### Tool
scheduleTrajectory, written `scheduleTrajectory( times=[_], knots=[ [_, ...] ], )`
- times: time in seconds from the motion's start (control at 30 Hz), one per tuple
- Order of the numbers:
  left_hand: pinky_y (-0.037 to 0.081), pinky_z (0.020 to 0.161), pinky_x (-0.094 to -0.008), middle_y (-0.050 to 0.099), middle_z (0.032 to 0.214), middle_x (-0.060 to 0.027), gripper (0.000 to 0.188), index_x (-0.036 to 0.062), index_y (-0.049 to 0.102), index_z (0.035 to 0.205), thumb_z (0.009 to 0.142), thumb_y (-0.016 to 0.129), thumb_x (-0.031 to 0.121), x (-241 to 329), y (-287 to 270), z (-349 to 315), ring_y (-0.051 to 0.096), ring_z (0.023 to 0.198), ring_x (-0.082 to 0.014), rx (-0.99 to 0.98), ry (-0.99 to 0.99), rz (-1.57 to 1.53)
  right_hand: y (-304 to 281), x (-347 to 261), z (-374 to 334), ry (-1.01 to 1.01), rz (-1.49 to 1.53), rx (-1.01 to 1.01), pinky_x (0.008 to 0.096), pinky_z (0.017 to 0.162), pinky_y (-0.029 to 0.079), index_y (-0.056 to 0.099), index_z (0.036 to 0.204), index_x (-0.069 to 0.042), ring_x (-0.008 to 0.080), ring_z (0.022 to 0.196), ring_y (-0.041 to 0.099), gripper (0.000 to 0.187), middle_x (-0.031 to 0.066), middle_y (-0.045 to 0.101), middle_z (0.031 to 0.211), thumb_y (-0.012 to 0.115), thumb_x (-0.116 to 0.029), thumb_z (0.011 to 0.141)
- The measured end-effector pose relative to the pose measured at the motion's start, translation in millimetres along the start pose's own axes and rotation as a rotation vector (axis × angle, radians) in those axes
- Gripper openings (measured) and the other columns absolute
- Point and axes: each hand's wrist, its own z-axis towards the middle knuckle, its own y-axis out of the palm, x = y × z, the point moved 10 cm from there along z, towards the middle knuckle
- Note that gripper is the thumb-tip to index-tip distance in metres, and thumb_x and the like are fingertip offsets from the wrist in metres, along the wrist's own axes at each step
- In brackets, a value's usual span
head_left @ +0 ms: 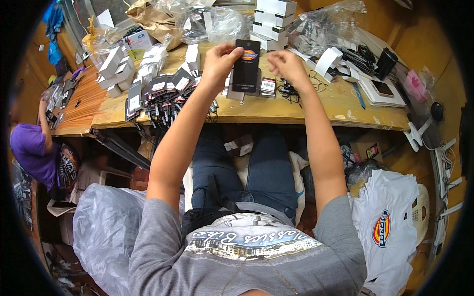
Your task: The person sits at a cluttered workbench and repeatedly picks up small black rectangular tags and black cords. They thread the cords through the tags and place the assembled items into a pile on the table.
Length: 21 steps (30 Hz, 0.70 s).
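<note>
Above the wooden table (pixel 276 111), my left hand (pixel 221 60) pinches the upper left edge of a black hang tag (pixel 247 76), which stands upright facing me. To its right, my right hand (pixel 289 68) is raised with fingers curled together, apart from the tag; anything between its fingertips is too small to make out. Under that hand lies a tangle of black strings (pixel 290 92). A small stack of white-labelled tags (pixel 268 86) sits beside the held tag. Left of my left forearm spreads a pile of black tags with strings (pixel 160 101).
White boxes (pixel 272 22) are stacked at the back, more boxes (pixel 116 71) at the left. A phone (pixel 382 89) lies on papers at the right. White shirts (pixel 387 222) and a plastic bag (pixel 106 222) flank me. A co-worker in purple (pixel 33 153) sits far left.
</note>
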Motion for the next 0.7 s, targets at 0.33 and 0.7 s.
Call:
scheduleTrajectory(
  times=[0.33,0.7],
  knots=[
    [0.038,0.068,-0.0216,0.053,0.083,-0.0075,0.014,-0.0013,0.047,0.088,0.081,0.049,0.010,-29,-7,-43,0.048,0.076,-0.0097,0.135,0.089,-0.206,-3,15,-16,-0.071,-0.687,0.142,0.0322,0.062,0.044,0.060,0.072,-0.001,0.0227,0.067,0.057,0.020,0.0126,0.059,0.070,0.068,-0.013,0.059],
    [0.043,0.058,-0.0197,0.057,0.075,-0.0043,0.009,-0.0032,0.055,0.080,0.073,0.056,0.001,-44,25,-92,0.052,0.066,-0.0062,-0.007,-0.015,-0.176,8,-28,-97,-0.177,-0.048,0.149,0.0170,0.051,0.038,0.051,0.067,-0.003,0.0032,0.054,0.044,0.022,-0.0024,0.050,0.059,0.071,-0.007,0.059]
  ],
)
